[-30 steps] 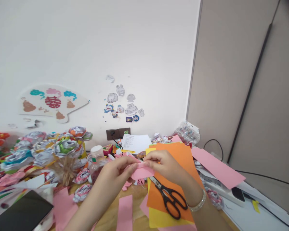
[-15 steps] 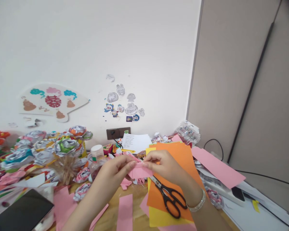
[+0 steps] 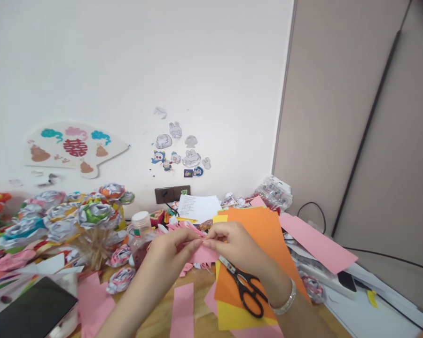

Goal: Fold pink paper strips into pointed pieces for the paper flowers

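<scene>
Between my two hands is a small piece of pink paper (image 3: 204,255), its lower part hanging below my fingertips. My left hand (image 3: 178,249) pinches its upper edge from the left. From the other side my right hand (image 3: 231,241) pinches the same edge, the fingertips of both hands nearly meeting. My fingers cover much of that edge, so any fold there is hard to make out. Black-handled scissors (image 3: 245,286) lie under my right wrist on orange paper (image 3: 264,230). A pink paper strip (image 3: 182,310) rests on the table below my hands.
Crumpled-paper flowers (image 3: 97,213) crowd the left side beside a clear bottle with a white lid (image 3: 141,230). A dark tablet or phone (image 3: 35,307) lies at the front left. Yellow paper (image 3: 239,319) sits beneath the orange sheets. A white power strip (image 3: 333,281) and cables are on the right.
My hands have drawn closer together along the paper's upper edge, and less of the pink paper shows. My right forearm has shifted slightly left. The scissors stay in place.
</scene>
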Motion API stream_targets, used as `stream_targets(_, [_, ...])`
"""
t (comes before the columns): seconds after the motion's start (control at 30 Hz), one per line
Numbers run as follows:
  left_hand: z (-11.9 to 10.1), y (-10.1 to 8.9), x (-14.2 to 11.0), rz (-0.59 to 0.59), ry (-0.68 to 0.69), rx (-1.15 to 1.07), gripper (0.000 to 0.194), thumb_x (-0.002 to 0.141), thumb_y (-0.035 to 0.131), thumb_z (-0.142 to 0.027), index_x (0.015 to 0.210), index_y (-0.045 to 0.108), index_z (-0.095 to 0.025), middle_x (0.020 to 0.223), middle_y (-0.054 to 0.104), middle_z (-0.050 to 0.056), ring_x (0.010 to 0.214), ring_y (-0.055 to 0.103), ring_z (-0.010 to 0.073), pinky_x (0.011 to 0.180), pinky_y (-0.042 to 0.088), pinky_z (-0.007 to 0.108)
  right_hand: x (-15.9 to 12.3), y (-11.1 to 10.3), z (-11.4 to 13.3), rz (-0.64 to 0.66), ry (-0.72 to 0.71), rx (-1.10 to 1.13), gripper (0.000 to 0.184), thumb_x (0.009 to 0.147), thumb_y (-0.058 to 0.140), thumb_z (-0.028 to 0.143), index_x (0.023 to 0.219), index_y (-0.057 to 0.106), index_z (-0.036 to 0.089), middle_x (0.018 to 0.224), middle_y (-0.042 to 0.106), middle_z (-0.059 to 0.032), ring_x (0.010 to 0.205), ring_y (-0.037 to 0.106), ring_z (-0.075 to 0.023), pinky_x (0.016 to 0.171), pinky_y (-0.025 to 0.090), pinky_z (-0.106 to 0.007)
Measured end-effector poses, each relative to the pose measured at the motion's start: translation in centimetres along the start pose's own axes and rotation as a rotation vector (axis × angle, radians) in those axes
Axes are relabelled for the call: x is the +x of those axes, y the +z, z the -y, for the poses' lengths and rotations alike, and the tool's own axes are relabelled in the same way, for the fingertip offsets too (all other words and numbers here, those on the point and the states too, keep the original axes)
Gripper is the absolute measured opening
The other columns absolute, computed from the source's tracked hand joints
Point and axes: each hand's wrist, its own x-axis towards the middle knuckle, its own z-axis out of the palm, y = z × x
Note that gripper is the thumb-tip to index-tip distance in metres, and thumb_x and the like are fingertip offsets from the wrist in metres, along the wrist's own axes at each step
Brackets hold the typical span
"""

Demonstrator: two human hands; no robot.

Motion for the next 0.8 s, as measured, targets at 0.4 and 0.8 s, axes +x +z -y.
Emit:
stream_targets(0.4, [0.6, -0.9, 0.3, 0.017, -0.037, -0.027, 0.026, 0.076, 0.047, -0.036, 0.061, 0.060, -0.019, 0.046, 0.047, -0.005, 0.043, 0.043, 0.0105, 0.042, 0.031, 0.018, -0.1, -1.1, 0.1, 0.011, -0.034, -0.075, 0.016, 0.082, 0.046, 0.020, 0.074, 0.060, 0.016, 0.067, 0.056, 0.0010, 0.062, 0.048, -0.0103, 0.055, 0.033, -0.020])
stream_targets(0.8, [1.1, -2.1, -0.5, 0.180, -0.133, -0.340, 0.030, 0.077, 0.048, -0.040, 0.102, 0.057, -0.024, 0.051, 0.043, -0.008, 0.043, 0.042, 0.0088, 0.042, 0.037, 0.017, -0.3, -1.7, 0.1, 0.045, -0.099, -0.076, 0.015, 0.083, 0.046, 0.020, 0.078, 0.060, 0.018, 0.075, 0.060, 0.0001, 0.068, 0.053, -0.0115, 0.059, 0.037, -0.020])
